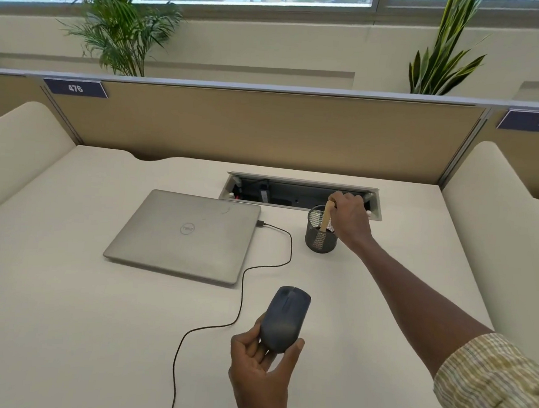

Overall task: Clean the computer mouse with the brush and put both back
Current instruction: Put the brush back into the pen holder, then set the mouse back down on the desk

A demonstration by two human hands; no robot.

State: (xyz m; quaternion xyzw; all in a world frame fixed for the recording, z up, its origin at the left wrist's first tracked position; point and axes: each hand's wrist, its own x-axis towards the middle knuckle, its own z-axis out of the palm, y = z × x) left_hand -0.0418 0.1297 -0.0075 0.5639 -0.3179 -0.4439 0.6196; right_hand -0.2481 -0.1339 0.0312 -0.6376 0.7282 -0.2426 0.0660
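right hand (351,220) pinches brush (326,216) upright in cup (320,235) | left hand (260,365) cradles mouse (283,318), nearer body

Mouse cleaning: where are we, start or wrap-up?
One frame cannot tell start from wrap-up. Done: cannot confirm any brushing. In hand: the left hand holds the mouse lifted off the desk; the right hand grips the wooden brush handle, which stands in the mesh cup, either being drawn out or dropped back. Left at least: mouse set down on the desk.
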